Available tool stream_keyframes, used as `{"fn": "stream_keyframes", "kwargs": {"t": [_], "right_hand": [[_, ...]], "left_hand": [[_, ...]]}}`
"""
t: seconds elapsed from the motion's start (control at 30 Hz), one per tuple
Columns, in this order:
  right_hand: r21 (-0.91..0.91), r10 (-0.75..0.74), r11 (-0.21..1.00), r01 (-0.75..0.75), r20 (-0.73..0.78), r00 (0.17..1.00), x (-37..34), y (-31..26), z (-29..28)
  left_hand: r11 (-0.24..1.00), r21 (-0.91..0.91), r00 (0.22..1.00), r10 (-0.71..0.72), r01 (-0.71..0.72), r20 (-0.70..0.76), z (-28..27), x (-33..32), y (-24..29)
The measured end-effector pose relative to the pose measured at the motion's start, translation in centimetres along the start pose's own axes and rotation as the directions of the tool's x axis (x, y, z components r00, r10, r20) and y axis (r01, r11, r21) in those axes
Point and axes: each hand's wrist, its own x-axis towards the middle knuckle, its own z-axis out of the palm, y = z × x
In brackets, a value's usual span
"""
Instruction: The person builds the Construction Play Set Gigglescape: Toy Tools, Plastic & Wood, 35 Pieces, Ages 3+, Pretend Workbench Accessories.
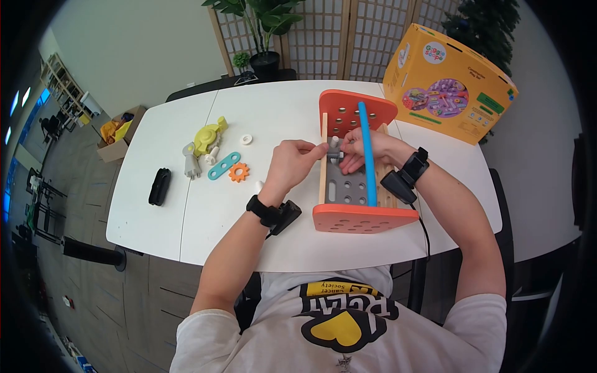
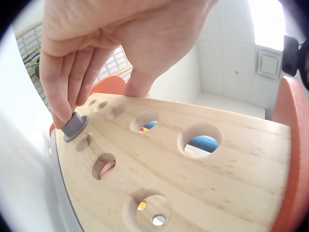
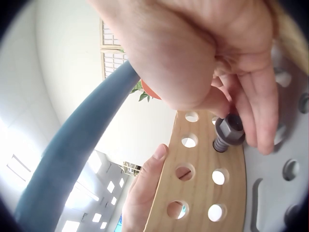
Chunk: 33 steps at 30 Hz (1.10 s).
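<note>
left hand (image 2: pixel 113 34): outside the perforated wooden panel (image 2: pixel 241 150), my fingertips pinch a gray flanged piece (image 2: pixel 75 126), probably a nut, though they partly cover it; my thumb rests on the panel's top edge. right hand (image 3: pixel 198 55): inside, beneath the blue bar (image 1: pixel 372 180), i pinch a gray hex bolt (image 3: pixel 232 126) by its head, threaded shank at a panel hole.

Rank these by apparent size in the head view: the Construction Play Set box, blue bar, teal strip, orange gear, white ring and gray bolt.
1. Construction Play Set box
2. Blue bar
3. Teal strip
4. Orange gear
White ring and gray bolt: smallest, too alike to rank
</note>
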Motion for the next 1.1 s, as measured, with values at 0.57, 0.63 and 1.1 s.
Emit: {"fn": "stream_keyframes", "kwargs": {"t": [0.57, 0.63, 1.1], "right_hand": [[-0.167, 0.114, 0.981, -0.1, 0.076, 0.99, -0.5, -0.9, 0.2], [-0.153, 0.093, 0.984, -0.09, 0.014, 0.996, -0.7, -1.2, 0.4], [-0.222, 0.029, 0.975, 0.002, 0.138, 0.99, -0.4, -0.1, -0.1]], "left_hand": [[1.0, -0.004, 1.0, -0.002, 0.002, -0.005, 0.2, 0.0, 0.1], [1.0, -0.015, 1.0, 0.008, -0.008, -0.005, 0.2, 0.1, -0.2], [1.0, -0.004, 1.0, 0.012, -0.012, -0.009, 0.4, 0.1, -0.1]]}}
